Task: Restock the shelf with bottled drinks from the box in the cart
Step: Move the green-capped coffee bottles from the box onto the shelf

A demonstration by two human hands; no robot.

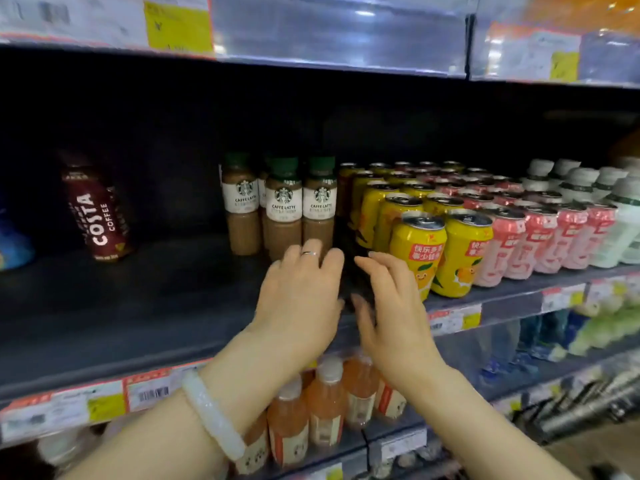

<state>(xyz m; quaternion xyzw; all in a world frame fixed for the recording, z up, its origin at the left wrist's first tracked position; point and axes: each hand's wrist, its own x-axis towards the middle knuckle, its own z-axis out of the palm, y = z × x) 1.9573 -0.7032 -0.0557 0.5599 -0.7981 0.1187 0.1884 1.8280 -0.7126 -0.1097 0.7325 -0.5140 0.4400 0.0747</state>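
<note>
Several Starbucks caffe latte bottles point(282, 209) with green caps stand in a group at mid-shelf on the dark shelf point(138, 306). My left hand point(301, 292), wearing a ring and a white bracelet, reaches in with relaxed fingers touching the base of the front right bottle point(319, 202). My right hand point(388, 306) hovers beside it with straight fingers, just left of the yellow cans point(419, 247), holding nothing. A dark gap lies between the two hands; what is in it cannot be made out. The box and cart are out of view.
A lone Costa coffee bottle point(95, 216) stands at the shelf's left with bare shelf around it. Pink cans point(540, 240) and white bottles point(620, 216) fill the right. Orange drink bottles point(325, 403) sit on the shelf below. Price tags point(145, 393) line the shelf edge.
</note>
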